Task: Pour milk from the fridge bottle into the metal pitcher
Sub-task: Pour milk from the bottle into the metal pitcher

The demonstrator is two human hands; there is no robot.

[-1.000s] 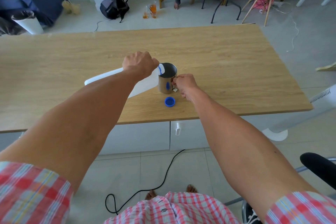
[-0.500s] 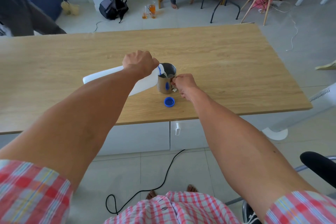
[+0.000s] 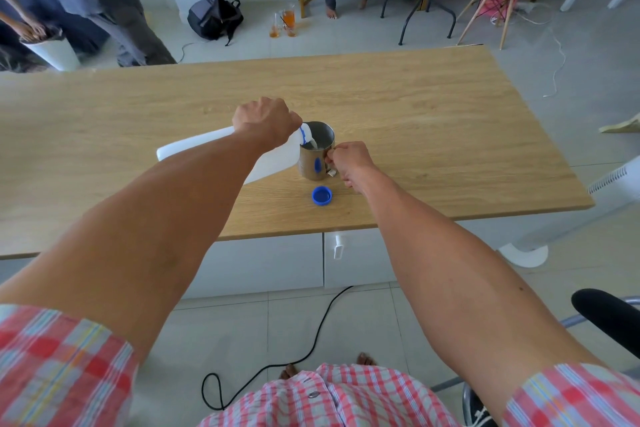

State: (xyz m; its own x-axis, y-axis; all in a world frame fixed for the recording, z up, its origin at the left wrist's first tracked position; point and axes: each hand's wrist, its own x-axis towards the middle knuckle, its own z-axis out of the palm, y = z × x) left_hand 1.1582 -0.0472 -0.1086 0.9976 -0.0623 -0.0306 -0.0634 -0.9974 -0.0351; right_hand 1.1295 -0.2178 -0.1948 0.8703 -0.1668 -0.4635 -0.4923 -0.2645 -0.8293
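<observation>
My left hand (image 3: 265, 121) is wrapped around the neck end of the bottle (image 3: 221, 154), fingers curled over it. The bottle is tipped nearly flat, its long axis running from its base at the left up to the mouth at the right. That mouth sits just over the left rim of the pitcher (image 3: 316, 156), and a thin white stream runs from it into the cup. My right hand (image 3: 348, 163) pinches the pitcher's handle on its right side, fingers curled tight, steadying it. The pitcher stands upright on the tabletop, nearer the front edge than the back, about midway along its width.

I judge the pour is under way and not done; I see some milk inside but cannot tell the level. The next move turns on the mouth staying inside the rim as I tilt the bottle's base up or down.

The blue cap (image 3: 322, 195) lies just in front of the pitcher, clear of both hands. Nothing else on the tabletop stands in the way.
</observation>
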